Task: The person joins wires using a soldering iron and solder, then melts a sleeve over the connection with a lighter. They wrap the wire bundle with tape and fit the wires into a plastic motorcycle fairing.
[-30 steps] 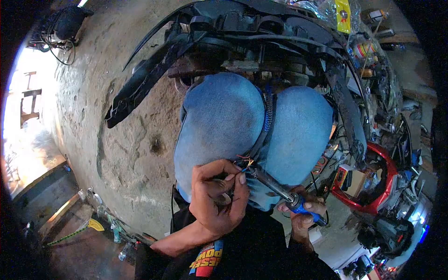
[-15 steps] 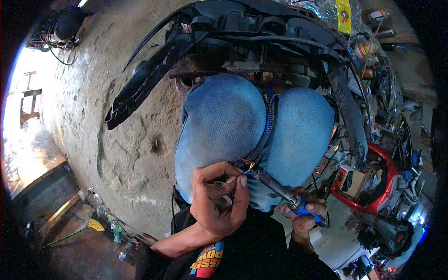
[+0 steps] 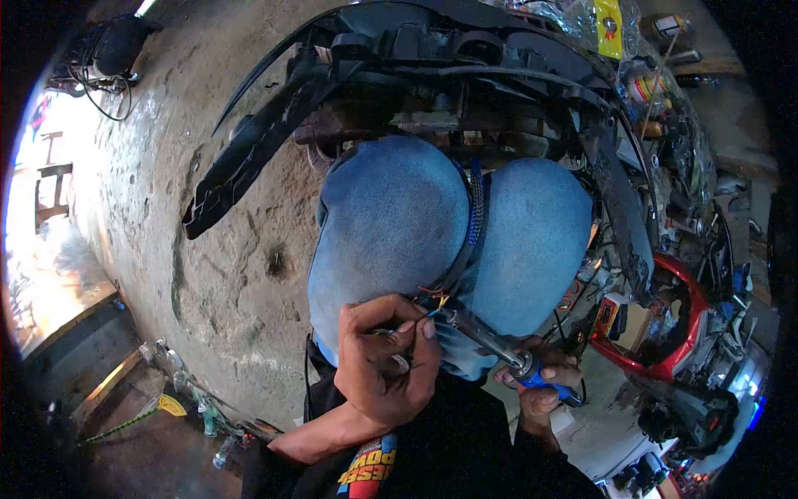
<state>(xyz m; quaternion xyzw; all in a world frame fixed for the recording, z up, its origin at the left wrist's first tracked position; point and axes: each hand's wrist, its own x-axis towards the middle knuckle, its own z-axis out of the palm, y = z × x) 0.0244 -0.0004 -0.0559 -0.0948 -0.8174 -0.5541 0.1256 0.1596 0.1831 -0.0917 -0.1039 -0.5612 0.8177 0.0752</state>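
Observation:
My right hand (image 3: 544, 387) is closed around the blue handle of a soldering iron (image 3: 490, 339). The iron's metal barrel slants up and left, its tip right at a small bunch of thin coloured wires (image 3: 440, 299). Thumb and forefinger of my left hand (image 3: 384, 362) pinch a thin blue wire beside that tip; the other fingers are curled in. Orange and yellow strands stick out of the same bunch. From it a dark cable with a blue braided sleeve (image 3: 475, 208) runs up between my knees, over the blue jeans (image 3: 391, 216).
A curved black plastic frame (image 3: 399, 46) arches beyond my knees. Stained concrete floor (image 3: 237, 249) lies to the left. At right stand a red shell (image 3: 694, 333) with a cardboard box (image 3: 636, 326) in it, plus bottles and scattered parts. A yellow fan-shaped tool (image 3: 172, 405) lies lower left.
The view has shifted slightly. My left hand and the iron's tip have moved a little to the left and down together, both still at the wires.

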